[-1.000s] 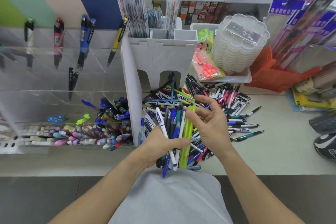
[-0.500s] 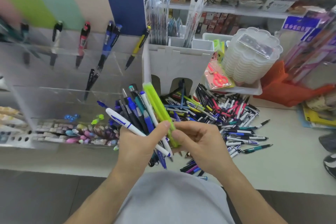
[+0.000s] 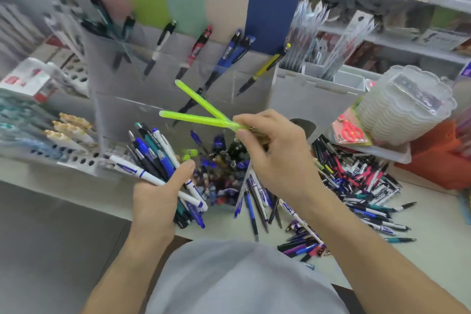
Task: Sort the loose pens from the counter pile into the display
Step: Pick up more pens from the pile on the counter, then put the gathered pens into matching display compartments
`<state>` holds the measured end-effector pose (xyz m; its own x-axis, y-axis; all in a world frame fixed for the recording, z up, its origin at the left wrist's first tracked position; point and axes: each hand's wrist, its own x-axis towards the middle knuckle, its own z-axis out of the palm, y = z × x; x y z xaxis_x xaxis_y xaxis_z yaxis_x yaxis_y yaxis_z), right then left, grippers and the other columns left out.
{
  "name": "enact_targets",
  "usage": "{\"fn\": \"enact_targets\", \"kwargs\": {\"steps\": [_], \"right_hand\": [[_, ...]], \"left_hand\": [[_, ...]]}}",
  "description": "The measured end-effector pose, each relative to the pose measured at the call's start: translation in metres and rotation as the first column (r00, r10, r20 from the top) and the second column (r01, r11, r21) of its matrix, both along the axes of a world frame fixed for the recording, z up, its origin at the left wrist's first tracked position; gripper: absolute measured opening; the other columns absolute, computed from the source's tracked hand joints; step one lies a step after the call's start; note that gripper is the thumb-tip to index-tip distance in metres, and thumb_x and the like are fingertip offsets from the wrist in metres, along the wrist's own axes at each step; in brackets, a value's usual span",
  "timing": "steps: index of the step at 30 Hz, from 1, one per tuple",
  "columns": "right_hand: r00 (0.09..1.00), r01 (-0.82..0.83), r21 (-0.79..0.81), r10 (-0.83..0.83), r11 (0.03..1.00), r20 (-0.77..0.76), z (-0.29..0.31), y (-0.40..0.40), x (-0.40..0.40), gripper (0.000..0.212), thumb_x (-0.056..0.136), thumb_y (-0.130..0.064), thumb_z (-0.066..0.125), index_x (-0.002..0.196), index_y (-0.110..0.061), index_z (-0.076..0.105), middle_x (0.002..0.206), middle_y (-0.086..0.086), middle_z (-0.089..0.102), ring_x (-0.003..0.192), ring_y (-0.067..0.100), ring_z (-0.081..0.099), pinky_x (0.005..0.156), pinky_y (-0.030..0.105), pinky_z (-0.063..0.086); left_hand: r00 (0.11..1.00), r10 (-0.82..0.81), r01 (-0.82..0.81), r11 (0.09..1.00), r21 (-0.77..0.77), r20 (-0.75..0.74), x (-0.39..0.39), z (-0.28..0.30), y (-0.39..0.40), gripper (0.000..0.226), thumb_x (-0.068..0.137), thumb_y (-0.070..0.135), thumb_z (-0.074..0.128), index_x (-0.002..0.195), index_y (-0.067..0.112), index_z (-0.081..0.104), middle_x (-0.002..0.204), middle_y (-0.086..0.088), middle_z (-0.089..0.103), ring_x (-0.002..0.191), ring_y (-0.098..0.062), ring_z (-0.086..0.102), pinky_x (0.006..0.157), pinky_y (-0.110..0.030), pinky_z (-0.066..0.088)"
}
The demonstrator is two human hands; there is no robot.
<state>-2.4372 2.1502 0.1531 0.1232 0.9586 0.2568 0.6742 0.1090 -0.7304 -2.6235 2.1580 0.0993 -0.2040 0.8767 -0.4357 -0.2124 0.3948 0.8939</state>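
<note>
Right hand (image 3: 275, 153) pinches two green pens (image 3: 201, 109) by one end; light, stiff, splaying. Left hand (image 3: 158, 199) clenched round bundle (image 3: 155, 158).

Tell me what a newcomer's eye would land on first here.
First, the two neon green pens, splayed in a V and pinched in the right hand in front of the clear display. Next, the left hand gripping a fanned bundle of blue and white pens at lower centre. Then the big loose pile of pens sprawled over the counter on the right.
</note>
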Motion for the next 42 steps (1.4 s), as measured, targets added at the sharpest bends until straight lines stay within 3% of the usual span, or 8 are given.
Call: {"fn": "enact_targets", "kwargs": {"steps": [6, 15, 24, 27, 31, 34, 38, 42], "right_hand": [[0.854, -0.118, -0.452, 0.323, 0.884, 0.408, 0.02, 0.049, -0.033, 0.023, 0.105, -0.025, 0.05, 0.118, -0.015, 0.066, 0.103, 0.005, 0.056, 0.096, 0.029, 0.056, 0.083, 0.041, 0.047], [0.881, -0.019, -0.409, 0.208, 0.912, 0.424, 0.028, 0.07, -0.059, 0.012, 0.097, -0.021, 0.059, 0.106, -0.02, 0.067, 0.096, 0.008, 0.067, 0.075, 0.026, 0.061, 0.068, 0.034, 0.051], [0.857, -0.042, -0.448, 0.263, 0.893, 0.444, 0.003, 0.077, -0.083, 0.021, 0.097, -0.02, 0.062, 0.112, -0.011, 0.073, 0.108, 0.008, 0.064, 0.091, 0.028, 0.065, 0.084, 0.036, 0.054], [0.866, -0.172, -0.452, 0.354, 0.875, 0.355, -0.014, 0.07, -0.09, 0.045, 0.099, -0.031, 0.063, 0.141, -0.021, 0.051, 0.119, 0.002, 0.045, 0.093, 0.019, 0.056, 0.082, 0.029, 0.045], [0.976, -0.189, -0.137, 0.201, 0.972, 0.085, -0.013, 0.044, -0.075, 0.031, 0.101, -0.025, 0.058, 0.131, -0.019, 0.059, 0.109, -0.004, 0.058, 0.086, 0.01, 0.058, 0.078, 0.028, 0.05], [0.935, -0.299, -0.257, 0.229, 0.919, -0.269, -0.008, 0.035, -0.064, 0.045, 0.096, -0.032, 0.066, 0.138, -0.028, 0.052, 0.105, -0.009, 0.061, 0.084, 0.014, 0.064, 0.073, 0.029, 0.056], [0.921, -0.341, -0.304, 0.252, 0.89, -0.296, -0.008, 0.034, -0.05, 0.054, 0.089, -0.033, 0.076, 0.137, -0.036, 0.052, 0.107, -0.003, 0.062, 0.079, 0.02, 0.065, 0.07, 0.041, 0.059], [0.866, -0.388, -0.356, 0.205, 0.85, -0.455, -0.007, 0.031, -0.028, 0.043, 0.085, -0.029, 0.081, 0.124, -0.036, 0.062, 0.109, 0.009, 0.068, 0.086, 0.037, 0.069, 0.073, 0.057, 0.059]], "left_hand": [[0.992, 0.126, -0.124, 0.988, -0.092, 0.014, -0.041, -0.01, -0.005, 0.019, 0.078, 0.015, 0.082, 0.081, 0.004, 0.067, 0.071, -0.012, 0.064, 0.066, -0.029, 0.06, 0.069, -0.046, 0.054], [0.994, 0.101, -0.1, 0.994, -0.038, 0.043, -0.05, -0.011, -0.001, 0.023, 0.083, 0.005, 0.075, 0.071, 0.0, 0.056, 0.044, -0.006, 0.055, 0.033, -0.024, 0.054, 0.039, -0.027, 0.048], [1.0, -0.004, 0.004, 1.0, -0.007, 0.003, -0.053, -0.022, 0.015, 0.016, 0.082, 0.012, 0.08, 0.08, 0.001, 0.068, 0.064, -0.019, 0.067, 0.053, -0.038, 0.066, 0.06, -0.047, 0.058], [0.998, -0.063, 0.062, 0.997, 0.045, 0.0, -0.051, -0.015, 0.019, 0.01, 0.081, 0.01, 0.08, 0.078, 0.008, 0.07, 0.065, -0.007, 0.069, 0.058, -0.022, 0.067, 0.058, -0.033, 0.056], [0.966, -0.24, 0.234, 0.97, 0.067, 0.101, -0.056, -0.009, 0.016, 0.032, 0.06, 0.039, 0.091, 0.08, 0.019, 0.077, 0.075, -0.007, 0.072, 0.071, -0.021, 0.07, 0.064, -0.032, 0.058], [0.875, -0.431, 0.407, 0.902, 0.144, 0.221, -0.051, -0.005, 0.013, 0.043, 0.059, 0.046, 0.089, 0.094, 0.025, 0.076, 0.088, -0.005, 0.075, 0.081, -0.022, 0.072, 0.07, -0.03, 0.058], [0.75, -0.581, 0.537, 0.814, 0.222, 0.315, -0.032, 0.002, 0.009, 0.058, 0.071, 0.046, 0.086, 0.119, 0.02, 0.067, 0.099, -0.006, 0.075, 0.091, -0.023, 0.073, 0.075, -0.032, 0.058], [0.68, -0.567, 0.549, 0.814, 0.189, 0.465, -0.022, 0.011, 0.007, 0.022, 0.082, 0.018, 0.074, 0.104, 0.02, 0.076, 0.088, -0.018, 0.071, 0.072, -0.033, 0.07, 0.064, -0.04, 0.059]]}}
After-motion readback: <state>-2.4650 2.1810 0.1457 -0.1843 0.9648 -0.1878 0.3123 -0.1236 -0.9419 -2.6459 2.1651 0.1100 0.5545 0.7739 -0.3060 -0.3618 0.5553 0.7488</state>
